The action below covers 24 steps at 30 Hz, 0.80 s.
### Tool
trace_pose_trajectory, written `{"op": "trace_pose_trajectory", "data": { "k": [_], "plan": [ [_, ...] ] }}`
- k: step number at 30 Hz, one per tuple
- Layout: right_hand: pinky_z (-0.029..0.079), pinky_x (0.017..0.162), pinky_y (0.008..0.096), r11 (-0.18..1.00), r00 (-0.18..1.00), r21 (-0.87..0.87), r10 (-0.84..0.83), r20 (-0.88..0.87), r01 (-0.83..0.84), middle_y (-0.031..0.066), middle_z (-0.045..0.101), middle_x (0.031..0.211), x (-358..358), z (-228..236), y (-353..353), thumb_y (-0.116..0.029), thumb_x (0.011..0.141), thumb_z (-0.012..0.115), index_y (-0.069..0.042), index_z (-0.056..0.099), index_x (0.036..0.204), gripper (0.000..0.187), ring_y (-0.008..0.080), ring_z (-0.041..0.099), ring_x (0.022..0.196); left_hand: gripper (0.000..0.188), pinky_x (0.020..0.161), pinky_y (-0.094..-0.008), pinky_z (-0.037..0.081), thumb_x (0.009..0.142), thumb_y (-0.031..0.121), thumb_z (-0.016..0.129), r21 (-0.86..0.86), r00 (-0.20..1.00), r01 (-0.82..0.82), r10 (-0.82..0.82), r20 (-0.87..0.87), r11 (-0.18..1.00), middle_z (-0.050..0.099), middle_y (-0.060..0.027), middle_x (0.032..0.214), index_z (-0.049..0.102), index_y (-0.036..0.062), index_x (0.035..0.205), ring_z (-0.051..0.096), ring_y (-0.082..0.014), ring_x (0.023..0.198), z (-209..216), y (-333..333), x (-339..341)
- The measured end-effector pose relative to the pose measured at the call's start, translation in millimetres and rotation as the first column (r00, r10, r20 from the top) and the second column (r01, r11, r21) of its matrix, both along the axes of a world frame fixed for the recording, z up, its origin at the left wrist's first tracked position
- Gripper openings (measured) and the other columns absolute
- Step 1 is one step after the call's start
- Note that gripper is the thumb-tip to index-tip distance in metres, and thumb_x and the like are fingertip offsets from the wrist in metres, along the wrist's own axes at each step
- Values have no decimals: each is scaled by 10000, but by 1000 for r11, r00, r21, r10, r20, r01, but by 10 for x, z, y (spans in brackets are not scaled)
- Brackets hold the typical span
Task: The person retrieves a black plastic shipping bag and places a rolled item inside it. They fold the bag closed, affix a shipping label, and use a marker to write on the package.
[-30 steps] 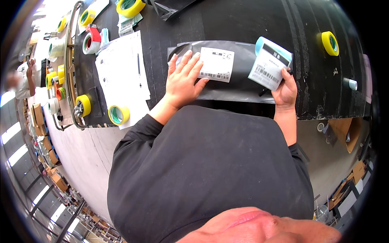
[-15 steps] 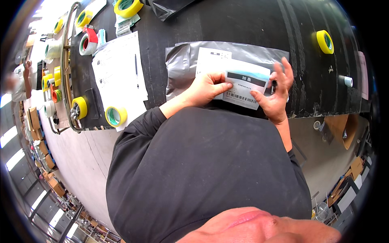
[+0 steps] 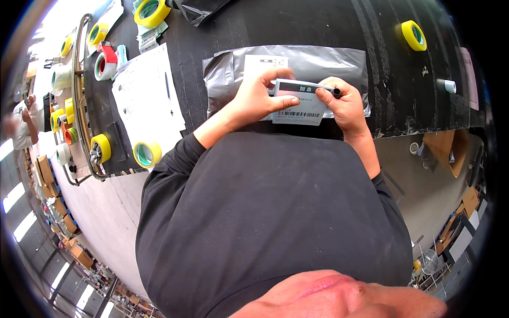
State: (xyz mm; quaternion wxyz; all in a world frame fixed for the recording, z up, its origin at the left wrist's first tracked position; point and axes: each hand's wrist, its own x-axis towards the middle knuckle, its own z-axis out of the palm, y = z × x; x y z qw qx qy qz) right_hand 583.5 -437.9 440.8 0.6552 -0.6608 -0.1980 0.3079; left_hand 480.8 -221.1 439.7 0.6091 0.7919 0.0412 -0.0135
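far left: curved metal rail (image 3: 79,95) along the edge of the black work table (image 3: 339,26), carrying several rolls of yellow and coloured tape; a second person stands beyond it at the picture's left rim, too small to describe.
left of centre: red-and-white tape dispenser (image 3: 106,61); white printed paper sheet (image 3: 146,98) lying flat with a dark pen (image 3: 168,93) on it; yellow tape roll with green core (image 3: 147,154) at the sheet's lower corner, near the table's front edge; another yellow tape roll (image 3: 152,11) at the top.
centre: grey plastic mailer bag (image 3: 318,61) lying flat on the table, a white label (image 3: 262,63) stuck on it. left hand (image 3: 260,98) over the bag, thumb and fingers pinching the left end of a white barcode label (image 3: 298,103) with a dark top strip, held just above the bag's lower edge.
right of centre: right hand (image 3: 342,103) pinching the same barcode label at its right end, fingers curled, a dark marker (image 3: 335,92) tucked in them.
far right: yellow tape roll (image 3: 413,35) standing alone; small white roll (image 3: 448,86) near the table edge.
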Motion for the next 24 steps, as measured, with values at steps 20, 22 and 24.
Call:
{"op": "trace_pose_trajectory", "data": {
  "k": [20, 22, 24],
  "plan": [
    [431, 626, 218, 979, 996, -189, -84, -32, 76, -40, 627, 747, 60, -34, -96, -197, 854, 784, -17, 678, 831, 210, 33, 522, 690, 181, 766, -221, 473, 913, 159, 709, -255, 970, -161, 106, -217, 954, 678, 14, 894, 704, 2, 1003, 575, -54, 831, -62, -91, 14],
    [434, 632, 219, 970, 992, -209, -123, 6, 121, -40, 627, 745, 56, 47, -181, -210, 848, 791, -10, 687, 854, 226, 38, 526, 691, 181, 770, -218, 473, 925, 157, 691, -279, 968, -224, 182, -171, 934, 684, 3, 897, 705, -10, 996, 584, -60, 836, -65, -38, 32],
    [443, 657, 226, 945, 986, -281, -156, 59, 166, -28, 637, 780, 167, 39, -419, -219, 835, 795, -13, 707, 892, 230, 52, 546, 725, 203, 747, -229, 492, 918, 157, 692, -320, 958, -285, 283, -52, 904, 696, -14, 889, 701, -23, 1012, 607, -70, 813, -61, 76, 130]
  ]
}}
